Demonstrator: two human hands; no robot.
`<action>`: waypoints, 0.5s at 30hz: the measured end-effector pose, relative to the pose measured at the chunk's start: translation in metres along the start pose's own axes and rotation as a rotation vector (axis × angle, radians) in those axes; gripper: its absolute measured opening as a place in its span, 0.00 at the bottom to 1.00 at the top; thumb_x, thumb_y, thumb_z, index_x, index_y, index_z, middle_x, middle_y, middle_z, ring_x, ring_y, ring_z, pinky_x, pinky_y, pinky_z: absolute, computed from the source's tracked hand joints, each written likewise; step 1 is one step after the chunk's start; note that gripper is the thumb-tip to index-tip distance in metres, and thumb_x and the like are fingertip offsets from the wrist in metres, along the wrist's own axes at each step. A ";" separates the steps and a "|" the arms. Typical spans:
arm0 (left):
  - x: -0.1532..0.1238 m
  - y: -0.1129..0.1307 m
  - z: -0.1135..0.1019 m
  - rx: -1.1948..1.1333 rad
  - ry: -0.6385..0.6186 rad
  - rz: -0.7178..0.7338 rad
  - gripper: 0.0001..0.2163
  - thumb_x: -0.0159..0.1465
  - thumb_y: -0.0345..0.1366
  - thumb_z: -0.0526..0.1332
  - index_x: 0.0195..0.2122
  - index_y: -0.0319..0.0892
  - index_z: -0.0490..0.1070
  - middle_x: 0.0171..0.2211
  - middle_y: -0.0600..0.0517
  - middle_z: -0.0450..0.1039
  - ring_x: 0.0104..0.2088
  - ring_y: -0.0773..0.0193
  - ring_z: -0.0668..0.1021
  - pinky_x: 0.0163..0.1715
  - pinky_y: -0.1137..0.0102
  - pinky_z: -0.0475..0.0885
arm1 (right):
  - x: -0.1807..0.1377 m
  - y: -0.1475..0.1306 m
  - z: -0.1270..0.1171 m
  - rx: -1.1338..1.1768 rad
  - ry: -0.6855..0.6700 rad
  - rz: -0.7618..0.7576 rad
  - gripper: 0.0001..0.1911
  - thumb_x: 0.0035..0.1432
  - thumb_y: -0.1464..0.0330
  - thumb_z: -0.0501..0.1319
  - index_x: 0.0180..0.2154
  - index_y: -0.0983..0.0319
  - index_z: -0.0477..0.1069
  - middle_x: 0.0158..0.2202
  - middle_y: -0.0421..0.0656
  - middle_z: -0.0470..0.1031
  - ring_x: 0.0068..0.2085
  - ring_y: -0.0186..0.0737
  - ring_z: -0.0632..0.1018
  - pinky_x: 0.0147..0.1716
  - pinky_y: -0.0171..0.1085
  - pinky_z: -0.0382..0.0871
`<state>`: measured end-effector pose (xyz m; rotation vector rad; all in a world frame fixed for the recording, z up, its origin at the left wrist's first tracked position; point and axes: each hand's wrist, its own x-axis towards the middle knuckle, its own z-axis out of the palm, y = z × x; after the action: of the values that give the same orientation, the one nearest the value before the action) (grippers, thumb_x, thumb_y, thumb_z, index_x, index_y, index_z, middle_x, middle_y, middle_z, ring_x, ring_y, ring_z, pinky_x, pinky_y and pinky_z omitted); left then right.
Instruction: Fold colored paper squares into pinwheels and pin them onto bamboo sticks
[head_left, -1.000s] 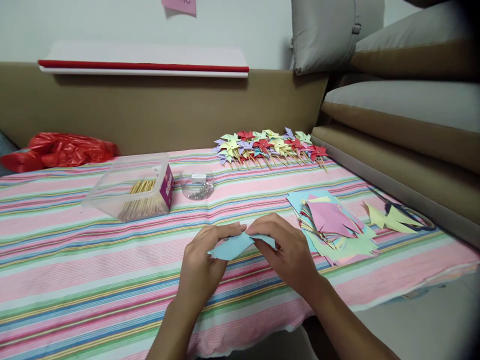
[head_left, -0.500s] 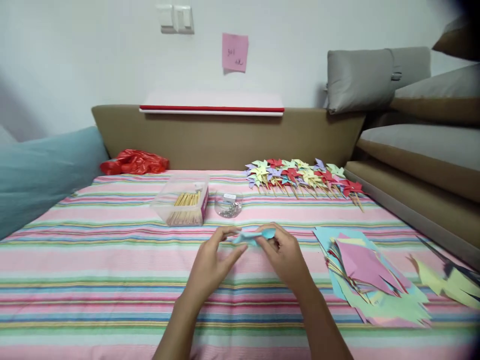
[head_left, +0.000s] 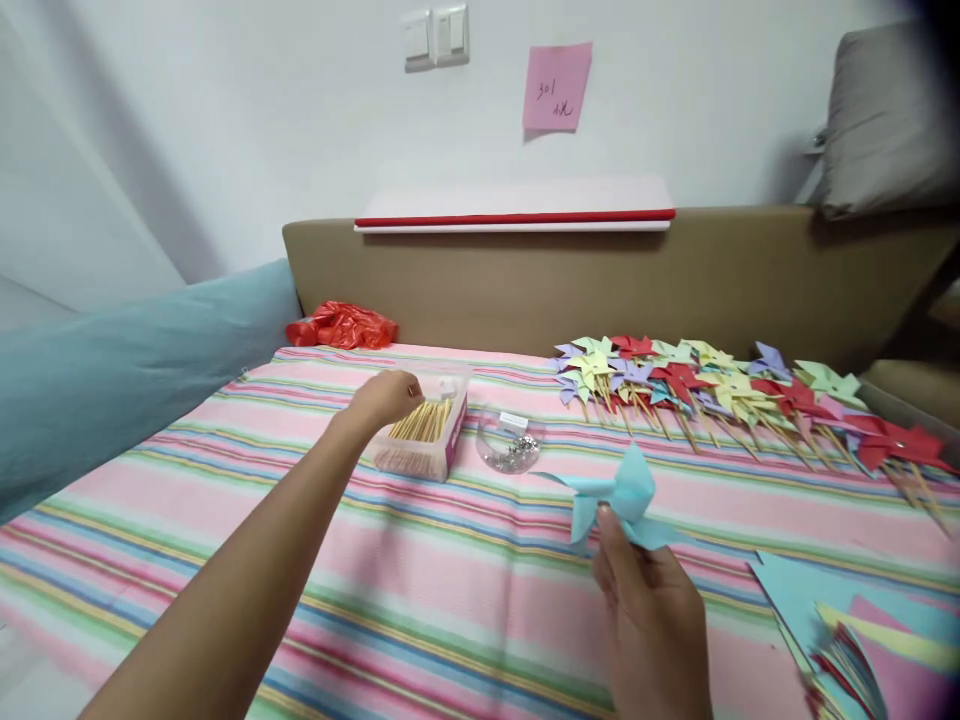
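Note:
A light blue paper pinwheel [head_left: 632,488], its blades folded in, is pinched at the centre between the thumb and fingers of my right hand [head_left: 651,600], held above the cloth. My left hand [head_left: 386,396] reaches over the left rim of a clear plastic box [head_left: 454,440] filled with thin wooden sticks [head_left: 424,422]. Its fingers bend down at the sticks; the fingertips are mostly hidden, so I cannot tell whether they grip one. Right of the box lies a round clear container [head_left: 491,455] with small metal pieces [head_left: 523,450] and a white label.
Finished pinwheels on sticks [head_left: 675,385] lie in rows at the back right. Stacked coloured paper [head_left: 892,640] is at the lower right. A red plastic bag [head_left: 345,326] sits at the back left, near a blue cushion [head_left: 150,350]. Striped cloth [head_left: 420,610] covers the surface.
My left hand has let go of the blue paper and moved left to the stick box. My right hand keeps the pinwheel, now turned to face me. The view has swung left.

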<state>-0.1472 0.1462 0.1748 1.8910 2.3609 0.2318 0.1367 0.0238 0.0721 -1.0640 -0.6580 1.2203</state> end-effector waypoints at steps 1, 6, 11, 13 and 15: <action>0.014 0.001 0.005 0.030 -0.077 -0.018 0.09 0.67 0.40 0.63 0.42 0.39 0.76 0.44 0.47 0.78 0.45 0.56 0.80 0.47 0.58 0.74 | 0.004 0.003 -0.003 0.008 0.016 0.017 0.17 0.52 0.54 0.71 0.33 0.59 0.71 0.21 0.32 0.51 0.23 0.32 0.56 0.21 0.34 0.54; 0.044 0.002 0.031 0.119 -0.400 -0.120 0.13 0.68 0.39 0.63 0.51 0.39 0.72 0.48 0.46 0.75 0.44 0.58 0.79 0.43 0.58 0.77 | 0.017 0.009 -0.018 0.029 0.063 0.095 0.20 0.47 0.54 0.73 0.33 0.61 0.72 0.21 0.33 0.56 0.23 0.31 0.57 0.20 0.33 0.55; 0.052 -0.004 0.051 0.109 -0.500 -0.167 0.14 0.68 0.39 0.63 0.52 0.39 0.71 0.49 0.46 0.74 0.44 0.57 0.79 0.42 0.59 0.78 | 0.027 -0.002 -0.052 -0.176 0.106 0.066 0.24 0.44 0.51 0.74 0.32 0.63 0.73 0.19 0.33 0.57 0.23 0.32 0.59 0.20 0.34 0.56; 0.048 -0.006 0.054 0.088 -0.466 -0.159 0.15 0.68 0.39 0.63 0.53 0.40 0.71 0.51 0.45 0.74 0.46 0.56 0.79 0.43 0.58 0.77 | 0.026 -0.011 -0.066 -0.179 0.148 -0.010 0.23 0.44 0.51 0.74 0.29 0.62 0.72 0.19 0.33 0.59 0.23 0.33 0.61 0.20 0.34 0.58; 0.039 -0.008 0.054 0.056 -0.397 -0.140 0.16 0.68 0.39 0.63 0.54 0.40 0.71 0.52 0.45 0.73 0.47 0.55 0.78 0.45 0.56 0.77 | 0.019 -0.021 -0.078 -0.143 0.146 -0.096 0.22 0.44 0.52 0.74 0.26 0.60 0.69 0.19 0.34 0.60 0.23 0.33 0.62 0.21 0.35 0.60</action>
<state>-0.1541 0.1851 0.1209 1.6015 2.2283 -0.2056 0.2183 0.0198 0.0578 -1.2144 -0.6824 1.0138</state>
